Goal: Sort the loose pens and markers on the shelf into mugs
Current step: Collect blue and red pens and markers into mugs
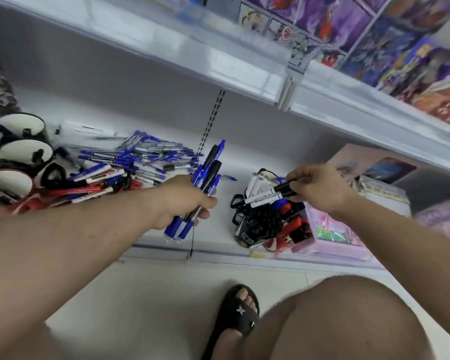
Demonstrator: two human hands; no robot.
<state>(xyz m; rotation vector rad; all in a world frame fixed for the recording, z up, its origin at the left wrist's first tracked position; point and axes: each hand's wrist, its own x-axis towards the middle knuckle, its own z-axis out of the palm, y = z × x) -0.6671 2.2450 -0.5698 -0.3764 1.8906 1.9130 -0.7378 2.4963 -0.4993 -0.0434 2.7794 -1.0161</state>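
1. Left hand (185, 201) gripping a bundle of pens (205, 183); not yet dropped in a mug.
2. Right hand (320, 188) pinching markers (270, 194) over a part-filled mug (247, 229).
3. Farther back, big loose pile (130, 165) on the shelf (244, 157), mugs (24, 152) beside it; most sorting apparently left.

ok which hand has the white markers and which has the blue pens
The right hand pinches the white markers with black caps over the black mug. The left hand grips the bundle of blue pens.

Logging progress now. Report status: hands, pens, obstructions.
Left hand grips blue pen bundle. Right hand pinches markers above mug. Loose pile remains. No obstruction.
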